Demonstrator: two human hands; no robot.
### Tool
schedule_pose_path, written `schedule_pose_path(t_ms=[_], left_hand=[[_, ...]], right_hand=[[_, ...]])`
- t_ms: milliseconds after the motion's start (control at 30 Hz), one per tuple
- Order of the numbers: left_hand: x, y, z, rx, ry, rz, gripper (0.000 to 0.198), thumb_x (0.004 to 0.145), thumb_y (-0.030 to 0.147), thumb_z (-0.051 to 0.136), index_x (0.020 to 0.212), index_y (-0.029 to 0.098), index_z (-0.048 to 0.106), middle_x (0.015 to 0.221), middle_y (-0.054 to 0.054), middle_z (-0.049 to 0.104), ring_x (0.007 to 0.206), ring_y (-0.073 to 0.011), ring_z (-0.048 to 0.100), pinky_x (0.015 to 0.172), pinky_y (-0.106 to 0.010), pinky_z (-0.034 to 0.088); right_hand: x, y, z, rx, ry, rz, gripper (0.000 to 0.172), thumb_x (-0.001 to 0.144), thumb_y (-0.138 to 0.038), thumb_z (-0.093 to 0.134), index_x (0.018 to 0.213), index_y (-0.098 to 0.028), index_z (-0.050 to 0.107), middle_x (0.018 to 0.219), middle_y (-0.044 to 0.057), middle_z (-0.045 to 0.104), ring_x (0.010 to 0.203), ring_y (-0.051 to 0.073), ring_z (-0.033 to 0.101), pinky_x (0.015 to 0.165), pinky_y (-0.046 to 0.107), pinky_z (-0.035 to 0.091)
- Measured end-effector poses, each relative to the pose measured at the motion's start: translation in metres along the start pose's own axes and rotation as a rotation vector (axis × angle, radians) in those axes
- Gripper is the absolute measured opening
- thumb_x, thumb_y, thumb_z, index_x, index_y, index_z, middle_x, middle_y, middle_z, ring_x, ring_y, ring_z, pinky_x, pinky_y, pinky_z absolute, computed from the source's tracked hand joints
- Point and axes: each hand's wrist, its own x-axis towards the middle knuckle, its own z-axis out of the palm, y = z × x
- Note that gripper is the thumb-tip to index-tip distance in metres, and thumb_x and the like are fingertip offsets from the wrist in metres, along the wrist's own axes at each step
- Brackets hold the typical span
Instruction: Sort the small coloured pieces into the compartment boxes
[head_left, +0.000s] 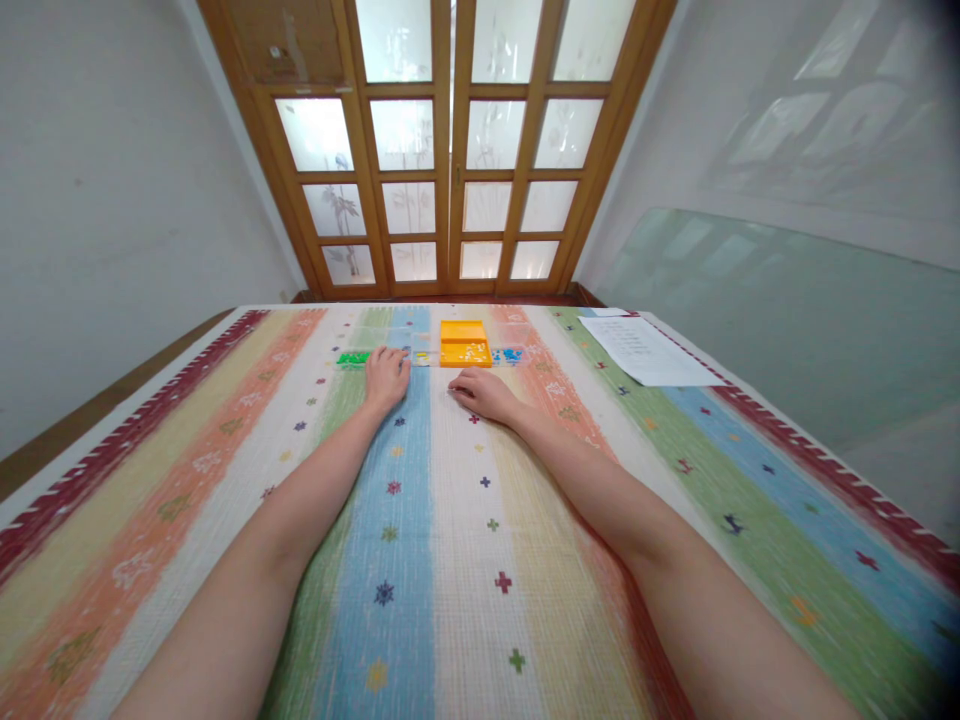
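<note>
An orange box (pixel 463 330) lies open on the striped cloth, with small white pieces in its near part. To its left, a clear container holds green pieces (pixel 351 359) and a few yellow pieces (pixel 423 358). Blue pieces (pixel 508 356) lie in a clear container to its right. My left hand (pixel 388 376) rests over the left container, between the green and yellow pieces, fingers bent and apart. Just in front of the orange box, my right hand (pixel 481 392) lies on the cloth with its fingers curled together; anything between the fingertips is too small to make out.
The table is covered by a striped cloth (pixel 394 600). Printed paper sheets (pixel 649 350) lie at the back right. Beyond the table's far edge stand wood-framed glass doors (pixel 450 190). A glass sheet (pixel 750 330) leans along the right wall.
</note>
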Motion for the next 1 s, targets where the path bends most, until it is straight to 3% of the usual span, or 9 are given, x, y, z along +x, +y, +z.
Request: schedule_pose_path(t_ms=[133,333,633,800,900,1000], left_hand=[[-0.003,0.006,0.004,0.014,-0.016,0.04,0.029,0.099,0.034,0.053,0.112,0.022,0.077,0.129,-0.012,0.071,0.138,-0.0322,0.046,0.125,-0.055,0.027],[-0.008,0.011,0.004,0.072,0.073,0.009,0.026,0.095,0.03,0.058,0.107,0.022,0.079,0.127,-0.013,0.071,0.145,-0.0388,0.038,0.124,-0.061,0.023],[-0.009,0.014,0.002,0.021,-0.006,-0.004,0.027,0.093,0.026,0.059,0.108,0.02,0.08,0.125,-0.015,0.072,0.14,-0.037,0.04,0.123,-0.058,0.025],[-0.009,0.014,0.003,0.085,-0.004,0.026,0.026,0.091,0.025,0.059,0.106,0.021,0.08,0.122,-0.014,0.073,0.136,-0.037,0.043,0.121,-0.058,0.028],[-0.008,0.012,0.004,0.091,-0.001,0.036,0.026,0.092,0.025,0.058,0.105,0.021,0.08,0.121,-0.014,0.073,0.136,-0.0366,0.044,0.121,-0.057,0.029],[-0.008,0.012,0.004,0.122,-0.022,0.043,0.027,0.094,0.026,0.057,0.107,0.022,0.08,0.122,-0.012,0.074,0.137,-0.0348,0.044,0.122,-0.055,0.03]], right_hand=[[0.001,-0.004,0.003,-0.024,-0.012,-0.035,0.021,0.102,-0.028,0.062,0.115,-0.025,0.078,0.109,0.008,0.072,0.106,0.022,0.064,0.094,0.032,0.047],[0.005,-0.01,0.005,-0.115,-0.035,-0.044,0.018,0.103,-0.029,0.062,0.106,-0.024,0.079,0.106,0.008,0.071,0.101,0.022,0.063,0.089,0.031,0.045],[0.005,-0.013,0.005,-0.129,-0.04,-0.061,0.021,0.104,-0.027,0.056,0.107,-0.024,0.076,0.102,0.007,0.07,0.099,0.021,0.062,0.087,0.031,0.044],[0.007,-0.015,0.007,-0.137,-0.064,-0.082,0.02,0.103,-0.025,0.056,0.097,-0.022,0.076,0.098,0.008,0.07,0.096,0.021,0.061,0.086,0.031,0.043],[0.008,-0.014,0.008,-0.119,-0.036,-0.052,0.016,0.1,-0.022,0.058,0.095,-0.021,0.073,0.097,0.008,0.07,0.094,0.021,0.061,0.084,0.03,0.043],[0.006,-0.008,0.007,-0.047,0.051,0.075,0.014,0.097,-0.02,0.057,0.094,-0.021,0.071,0.094,0.006,0.071,0.087,0.02,0.061,0.078,0.029,0.042]])
